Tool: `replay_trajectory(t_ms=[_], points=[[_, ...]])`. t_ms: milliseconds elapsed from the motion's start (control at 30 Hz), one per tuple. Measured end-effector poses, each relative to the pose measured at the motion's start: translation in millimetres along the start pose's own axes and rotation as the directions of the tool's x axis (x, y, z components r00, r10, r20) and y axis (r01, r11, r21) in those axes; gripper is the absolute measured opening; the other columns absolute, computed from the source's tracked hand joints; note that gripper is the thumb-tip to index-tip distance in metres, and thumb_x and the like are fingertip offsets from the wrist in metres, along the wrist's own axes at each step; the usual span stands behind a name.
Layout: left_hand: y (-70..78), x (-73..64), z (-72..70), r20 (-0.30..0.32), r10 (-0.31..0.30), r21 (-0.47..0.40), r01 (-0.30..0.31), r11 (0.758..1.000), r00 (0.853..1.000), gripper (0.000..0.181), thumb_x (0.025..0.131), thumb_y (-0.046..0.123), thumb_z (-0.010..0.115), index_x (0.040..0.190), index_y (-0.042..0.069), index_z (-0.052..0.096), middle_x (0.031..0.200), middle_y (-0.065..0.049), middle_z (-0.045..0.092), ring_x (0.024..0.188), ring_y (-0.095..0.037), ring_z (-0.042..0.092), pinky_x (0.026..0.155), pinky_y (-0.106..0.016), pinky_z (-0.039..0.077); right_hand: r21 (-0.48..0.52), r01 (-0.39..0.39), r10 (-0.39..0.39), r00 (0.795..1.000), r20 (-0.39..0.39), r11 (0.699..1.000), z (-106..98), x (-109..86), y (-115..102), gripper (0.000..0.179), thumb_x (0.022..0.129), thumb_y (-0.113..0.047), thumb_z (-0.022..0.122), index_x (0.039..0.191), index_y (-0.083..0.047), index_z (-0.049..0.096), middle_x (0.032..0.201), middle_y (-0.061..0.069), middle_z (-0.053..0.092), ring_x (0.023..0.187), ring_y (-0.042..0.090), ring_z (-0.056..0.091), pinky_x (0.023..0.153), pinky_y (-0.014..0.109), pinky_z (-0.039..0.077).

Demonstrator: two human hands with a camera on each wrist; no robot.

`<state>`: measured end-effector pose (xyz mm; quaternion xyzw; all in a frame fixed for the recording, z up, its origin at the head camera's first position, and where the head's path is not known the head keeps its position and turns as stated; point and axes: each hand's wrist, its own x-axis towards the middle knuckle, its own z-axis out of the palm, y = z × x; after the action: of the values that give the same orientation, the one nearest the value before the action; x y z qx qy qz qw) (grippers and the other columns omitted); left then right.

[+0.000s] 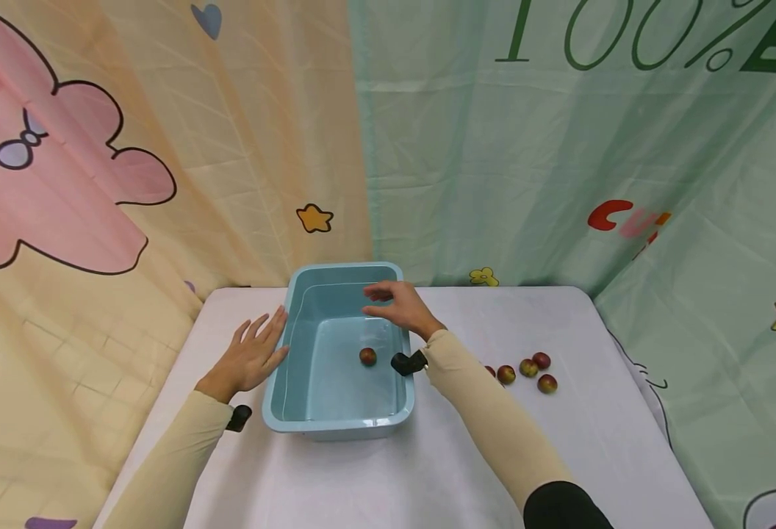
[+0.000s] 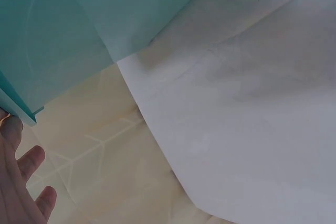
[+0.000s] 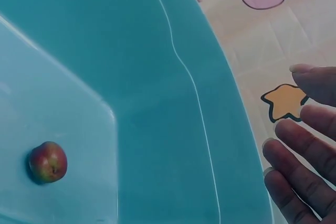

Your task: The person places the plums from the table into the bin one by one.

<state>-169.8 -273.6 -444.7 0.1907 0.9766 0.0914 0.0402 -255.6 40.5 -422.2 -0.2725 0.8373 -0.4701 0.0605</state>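
While the L hand (image 1: 245,360) rests w/ straight, spread fingers against the tub's (image 1: 338,425) rim at abt 9 o'clock, the R hand (image 1: 401,305) is over the tub's 1 o'clock side, fingers slightly bent, thumb well apart from them, gripping nothing. One fruit (image 1: 367,357), red w/ a bit of yellow-green, sits on the tub floor, a little off ctr toward 3 o'clock, apart from both hands. Outside, five more fruits (image 1: 506,375) of the same kind lie on the white table (image 1: 335,485), approx 3 to 4 o'clock from the tub; the one nearest it is partly hidden by the R sleeve (image 1: 494,411). Beyond the table at 12 o'clock hangs a printed curtain (image 1: 249,147), peach meeting green.
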Motion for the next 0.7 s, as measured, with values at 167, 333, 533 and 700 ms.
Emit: replay_trajectory(t_ms=[167, 333, 533, 700], points=[[0.9, -0.1, -1.4, -0.001, 0.004, -0.008, -0.004, 1.000, 1.000, 0.068, 0.102, 0.034, 0.037, 0.153, -0.001, 0.010, 0.159, -0.019, 0.013, 0.142, -0.044, 0.012, 0.111, -0.061, 0.000, -0.006, -0.011, 0.011, 1.000, -0.006, 1.000, -1, -0.3, 1, 0.040, 0.086, -0.018, 0.073, 0.122, -0.003, 0.065, 0.119, 0.014, 0.066, 0.108, 0.031, 0.062, 0.094, 0.038, 0.048], [1.8, -0.8, -2.1, 0.002, -0.002, -0.002, 0.002, 1.000, 1.000, 0.068, 0.102, 0.035, 0.036, 0.153, -0.001, 0.010, 0.159, -0.019, 0.013, 0.142, -0.044, 0.012, 0.112, -0.061, 0.001, -0.011, -0.005, 0.005, 1.000, -0.028, 1.000, -3, -2.6, 3, 0.038, 0.087, -0.019, 0.073, 0.121, -0.005, 0.066, 0.118, 0.011, 0.067, 0.104, 0.025, 0.063, 0.091, 0.034, 0.049], [2.4, -1.4, -2.0, 0.007, -0.004, 0.002, 0.004, 1.000, 1.000, 0.068, 0.101, 0.034, 0.036, 0.152, -0.002, 0.010, 0.159, -0.020, 0.013, 0.142, -0.044, 0.013, 0.111, -0.061, 0.001, 0.002, -0.009, 0.009, 0.999, -0.052, 1.000, -8, -7.0, 4, 0.036, 0.087, -0.019, 0.073, 0.119, -0.005, 0.067, 0.115, 0.009, 0.068, 0.102, 0.025, 0.064, 0.090, 0.034, 0.050], [2.4, -0.4, -3.1, 0.007, 0.001, -0.004, -0.001, 1.000, 1.000, 0.068, 0.101, 0.034, 0.037, 0.152, -0.002, 0.010, 0.159, -0.020, 0.013, 0.142, -0.045, 0.012, 0.111, -0.062, 0.000, 0.001, 0.001, -0.001, 0.997, -0.075, 1.000, -16, -9.4, 6, 0.035, 0.086, -0.017, 0.073, 0.118, -0.003, 0.068, 0.115, 0.011, 0.068, 0.100, 0.023, 0.065, 0.089, 0.034, 0.051]])
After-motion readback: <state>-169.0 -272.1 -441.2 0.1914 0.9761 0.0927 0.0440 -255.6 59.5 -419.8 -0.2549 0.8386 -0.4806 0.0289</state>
